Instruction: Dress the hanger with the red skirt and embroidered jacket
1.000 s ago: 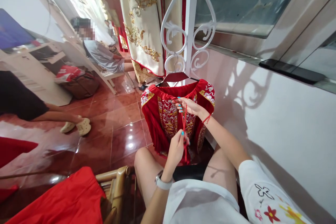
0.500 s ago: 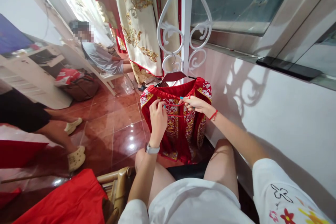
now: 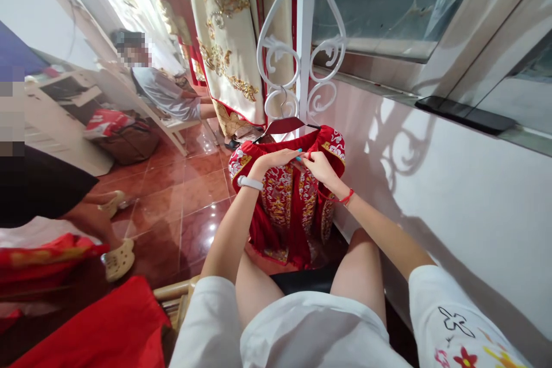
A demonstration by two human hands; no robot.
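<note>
A red garment [image 3: 276,207] with white and gold embroidery hangs from a dark hanger [image 3: 287,125] in front of my knees. Over its gathered top edge my two hands meet. My left hand [image 3: 282,156] reaches across from the left, its fingertips closed against those of the other hand. My right hand [image 3: 318,167] is pinched around a red cord [image 3: 307,155], which shows as a small loop by the fingers. Most of the cord is hidden by my hands, so how it runs between them is unclear.
The hanger hooks onto a white scrolled metal rack [image 3: 305,40]. Cream and gold garments [image 3: 228,29] hang behind it. A wall [image 3: 452,195] is close on the right. Red cloth [image 3: 107,328] lies at lower left. One person [image 3: 159,89] sits; another [image 3: 38,184] stands left.
My left hand has moved right and up to meet my right hand. The cord strands stretched between them no longer show. The standing person has moved further into view.
</note>
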